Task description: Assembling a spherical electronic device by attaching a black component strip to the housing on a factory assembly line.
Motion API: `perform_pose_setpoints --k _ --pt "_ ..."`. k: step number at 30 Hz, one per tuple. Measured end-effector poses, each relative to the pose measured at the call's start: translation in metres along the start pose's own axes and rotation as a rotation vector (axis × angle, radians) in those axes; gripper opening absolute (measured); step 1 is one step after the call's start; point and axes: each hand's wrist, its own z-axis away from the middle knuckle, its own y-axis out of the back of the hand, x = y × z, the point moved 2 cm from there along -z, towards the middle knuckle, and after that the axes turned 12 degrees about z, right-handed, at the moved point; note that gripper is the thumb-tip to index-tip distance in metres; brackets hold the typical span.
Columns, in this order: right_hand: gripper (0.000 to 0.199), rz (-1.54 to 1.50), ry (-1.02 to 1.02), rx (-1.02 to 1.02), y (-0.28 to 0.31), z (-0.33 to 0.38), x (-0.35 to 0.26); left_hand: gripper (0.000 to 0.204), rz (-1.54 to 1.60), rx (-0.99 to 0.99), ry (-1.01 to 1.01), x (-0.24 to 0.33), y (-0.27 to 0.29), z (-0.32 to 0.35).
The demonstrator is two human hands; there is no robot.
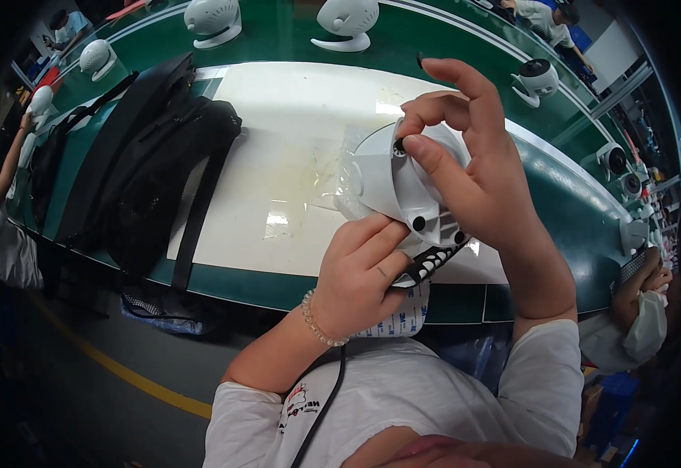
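A white appliance [375, 175] with a rounded body lies tipped on the table in front of me, its curved base [416, 204] turned up. Black round pads [418, 224] sit on that base. Thumb and a finger of my right hand [477, 160] pinch a small black round pad [400, 147] against the base's far end. Another finger is raised, with a small dark piece at its tip. My left hand [364, 269] rests by the near end of the base, closed on a black sheet [432, 264] with round cutouts. Printed backing paper [407, 316] hangs below it.
Black bags [149, 171] with straps lie to the left on the white table mat [278, 168]. Bubble wrap [346, 175] is beside the appliance. Similar white units [346, 23] stand on the green belt [278, 48] beyond. Other people work at both sides and across the belt.
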Motion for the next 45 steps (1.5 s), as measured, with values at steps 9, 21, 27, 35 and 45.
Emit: perform_pose_setpoints --k 9,21,27,35,45 --pt "0.046 0.573 0.303 0.124 0.003 0.014 -0.024 0.029 -0.011 -0.031 0.011 0.0 0.003 -0.003" --pt "0.012 -0.007 -0.203 0.202 0.045 0.041 0.065 0.026 -0.05 -0.046 -0.001 -0.001 -0.001 -0.002" --pt "0.009 -0.294 -0.328 0.035 0.038 0.041 0.071 0.029 -0.055 -0.013 0.03 0.0 -0.002 -0.003" --pt "0.01 0.12 -0.166 0.195 0.039 0.05 0.061 0.03 -0.054 -0.013 0.038 0.003 -0.004 -0.002" --pt "0.025 -0.162 -0.439 -0.001 0.053 0.033 0.071 0.029 -0.072 -0.049 0.077 0.006 -0.006 -0.007"
